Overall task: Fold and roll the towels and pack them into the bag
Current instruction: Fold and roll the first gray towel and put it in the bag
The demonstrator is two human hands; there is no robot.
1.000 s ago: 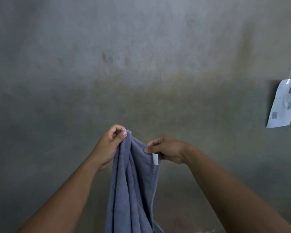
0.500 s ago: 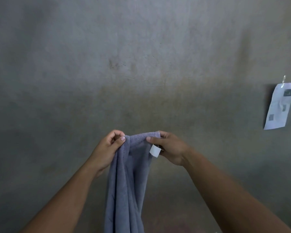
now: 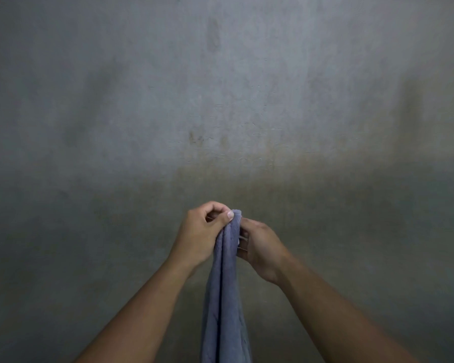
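Your left grip [image 3: 202, 231] pinches the top of the blue-grey terry towel [image 3: 223, 297], thumb pressed over the bunched edge. Your right grip [image 3: 260, 247], just beside it and slightly lower, curls its fingers into the same fold. The towel hangs straight down below both grips, doubled lengthwise, its lower end out of view. If either pinch loosens, the matched edges will likely slide apart and the fold go crooked. Both forearms reach forward and upward, converging at the towel's top, before a bare grey wall [image 3: 220, 100].

bare left forearm [image 3: 142, 310] and bare right forearm [image 3: 338, 307]; left hand [image 3: 199, 237] with a short, trimmed thumbnail [image 3: 230, 214].
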